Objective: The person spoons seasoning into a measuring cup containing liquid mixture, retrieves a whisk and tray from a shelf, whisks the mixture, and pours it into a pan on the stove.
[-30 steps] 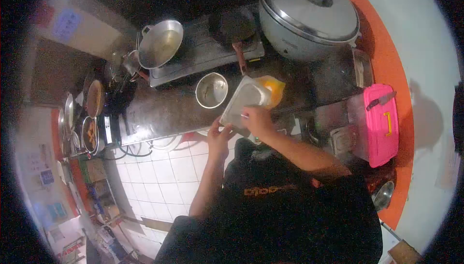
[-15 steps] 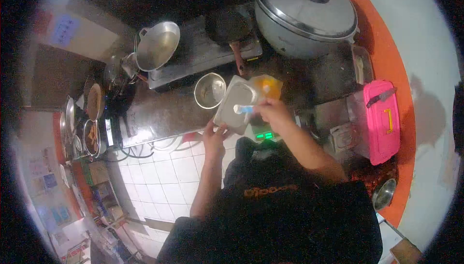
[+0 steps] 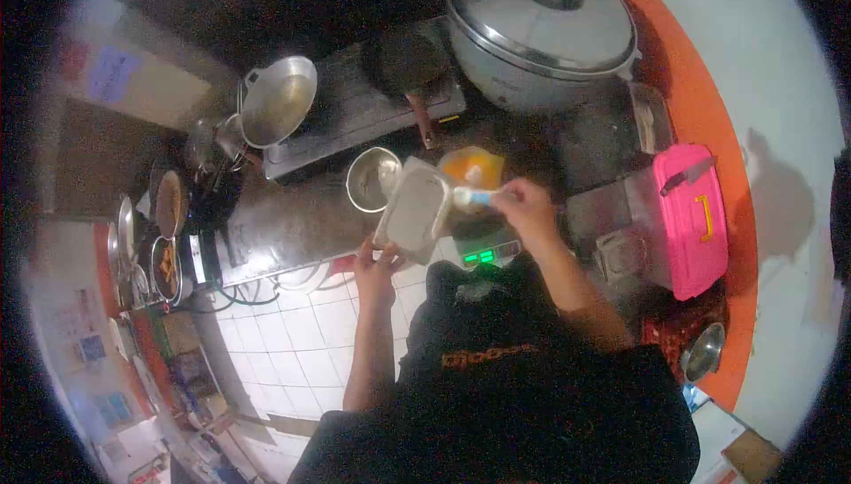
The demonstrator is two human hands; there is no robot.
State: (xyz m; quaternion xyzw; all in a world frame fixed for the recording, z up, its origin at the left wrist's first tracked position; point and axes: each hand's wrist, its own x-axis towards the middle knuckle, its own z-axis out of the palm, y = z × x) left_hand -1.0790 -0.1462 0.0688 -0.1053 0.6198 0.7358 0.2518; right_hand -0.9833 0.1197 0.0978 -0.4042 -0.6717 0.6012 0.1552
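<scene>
Metal pot (image 3: pixel 166 267): far left of the left hand, orange-brown pieces inside.
Pale pan (image 3: pixel 279 101): ahead and left of the left hand, tilted, by the stove (image 3: pixel 341 122).
White tiles (image 3: pixel 288 351): below the counter edge, left of the left forearm; dark hoses run above them.
Dark counter (image 3: pixel 292 227): ahead of both hands, with a bright glare patch to the left.
Small metal bowl (image 3: pixel 372 181): on the counter, just ahead of the left hand.
Left hand (image 3: pixel 376 273): partly closed, thumb and fingers gripping the tray's near-left corner.
Pale rectangular tray (image 3: pixel 415 211): between the hands, tilted; contents too blurred to tell.
Utensil (image 3: pixel 479 198): blue handle, white tip pointing left, beside the tray's right edge.
Digital scale (image 3: pixel 486 255): below the right hand, green digits lit.
Right hand (image 3: pixel 526 211): fingers closed on the blue handle.
Lidded large pot (image 3: pixel 542 41): well ahead of the right hand.
Pink box (image 3: pixel 691 218): right of the right hand, against an orange wall band (image 3: pixel 700 94).
Pale wall (image 3: pixel 784 112): far right, shadowed.
</scene>
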